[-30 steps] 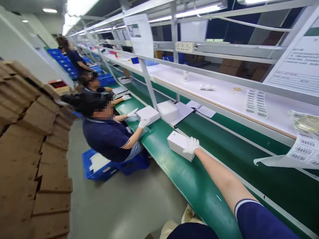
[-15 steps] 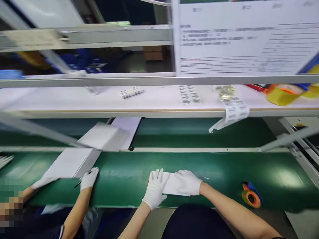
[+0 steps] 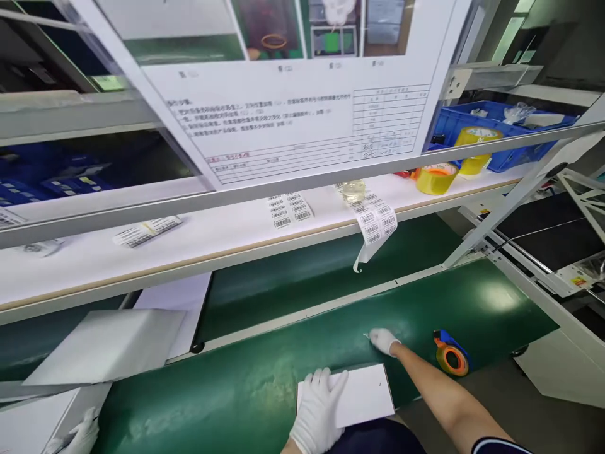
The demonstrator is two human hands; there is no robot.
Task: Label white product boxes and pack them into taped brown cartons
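Note:
A flat white box point(image 3: 363, 394) lies at the near edge of the green conveyor belt point(image 3: 265, 372). My left hand point(image 3: 319, 410), in a white glove, rests flat on the box's left part with its fingers spread. My right hand point(image 3: 384, 340), also gloved, reaches forward onto the belt just beyond the box. Its fingers are bunched together in a pinch at a small white scrap point(image 3: 367, 335) on the belt. An orange and blue tape dispenser point(image 3: 451, 358) sits on the belt to the right of that hand.
A strip of barcode labels point(image 3: 375, 227) hangs off the white shelf point(image 3: 198, 243), with yellow tape rolls point(image 3: 435, 178) and a blue bin point(image 3: 510, 135) farther right. An instruction sheet point(image 3: 293, 120) hangs above. At lower left a co-worker's gloved hand point(image 3: 80, 435) touches another white box point(image 3: 33, 425).
My view swung right along the line. The box came to the belt's near edge. My right hand left the box and reached forward; my left hand stays on it.

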